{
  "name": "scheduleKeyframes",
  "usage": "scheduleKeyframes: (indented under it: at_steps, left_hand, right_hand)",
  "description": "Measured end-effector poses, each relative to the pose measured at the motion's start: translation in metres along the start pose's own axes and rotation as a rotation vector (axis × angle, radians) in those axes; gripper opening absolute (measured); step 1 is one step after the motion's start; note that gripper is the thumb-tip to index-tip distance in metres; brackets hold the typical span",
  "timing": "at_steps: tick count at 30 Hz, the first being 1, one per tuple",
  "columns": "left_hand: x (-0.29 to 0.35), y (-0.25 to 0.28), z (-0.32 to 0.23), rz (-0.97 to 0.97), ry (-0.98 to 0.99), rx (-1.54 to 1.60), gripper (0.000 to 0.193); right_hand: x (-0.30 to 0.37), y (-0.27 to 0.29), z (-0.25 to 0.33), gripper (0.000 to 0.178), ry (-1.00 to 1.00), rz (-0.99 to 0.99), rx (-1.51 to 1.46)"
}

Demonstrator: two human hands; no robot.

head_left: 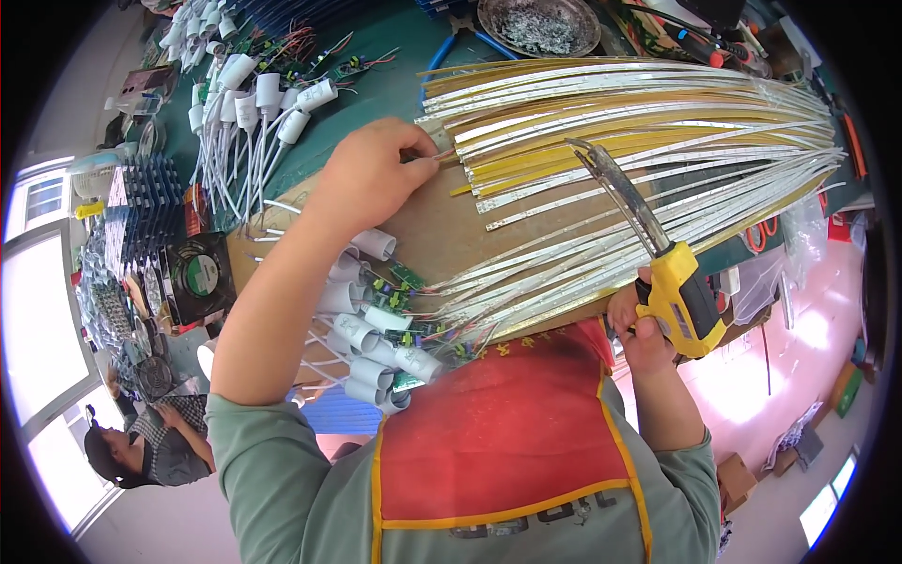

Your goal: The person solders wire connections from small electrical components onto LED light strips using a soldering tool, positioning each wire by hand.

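Observation:
My right hand (642,331) is wrapped round the handle of a yellow and black soldering gun (684,296). The gun's long metal tip points up and left over a fan of thin strips. My left hand (371,174) reaches to the left ends of the upper strips (601,108), thumb and forefinger pinched; what lies between them is too small to make out. These flat strips are white and yellow. Nearer me, a second bunch of white strips (545,271) has wires running to small green circuit boards (390,296) beside white plastic cylinders (355,331).
More white cylinders with cables (268,91) lie at the far left on the green tabletop (381,80). Behind the strips are blue-handled pliers (457,42) and a round metal dish (537,26) of grey bits. A black fan (199,274) stands left; another person (155,437) sits beyond.

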State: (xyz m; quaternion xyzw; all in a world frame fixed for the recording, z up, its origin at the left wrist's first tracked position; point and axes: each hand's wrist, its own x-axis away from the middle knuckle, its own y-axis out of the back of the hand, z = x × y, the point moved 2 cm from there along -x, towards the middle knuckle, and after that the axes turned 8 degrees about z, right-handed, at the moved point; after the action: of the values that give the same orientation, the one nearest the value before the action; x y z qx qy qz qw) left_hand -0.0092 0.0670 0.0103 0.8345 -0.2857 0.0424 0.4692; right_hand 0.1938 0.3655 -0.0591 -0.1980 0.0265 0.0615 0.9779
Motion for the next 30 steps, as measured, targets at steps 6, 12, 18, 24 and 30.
scheduleKeyframes:
  at_steps: [6,12,18,24,30]
  left_hand:
    - [0.016,0.009,-0.003,-0.072,0.012,0.023,0.020]
    - [0.031,-0.010,-0.015,-0.110,-0.203,-0.021,0.015]
    - [0.037,-0.029,-0.020,-0.024,-0.334,-0.088,0.011]
    - [0.041,-0.043,-0.020,-0.027,-0.467,-0.245,0.013]
    - [0.042,-0.048,-0.022,-0.103,-0.582,-0.312,0.017]
  right_hand:
    - [0.002,0.002,-0.001,0.067,-0.011,0.015,0.018]
    - [0.007,0.009,-0.004,0.069,-0.063,0.025,0.077]
    - [0.010,0.003,-0.001,0.022,-0.045,-0.013,0.264]
    - [0.029,-0.007,0.000,0.025,-0.103,0.211,0.549]
    - [0.034,-0.015,-0.003,0.025,-0.169,0.227,0.592]
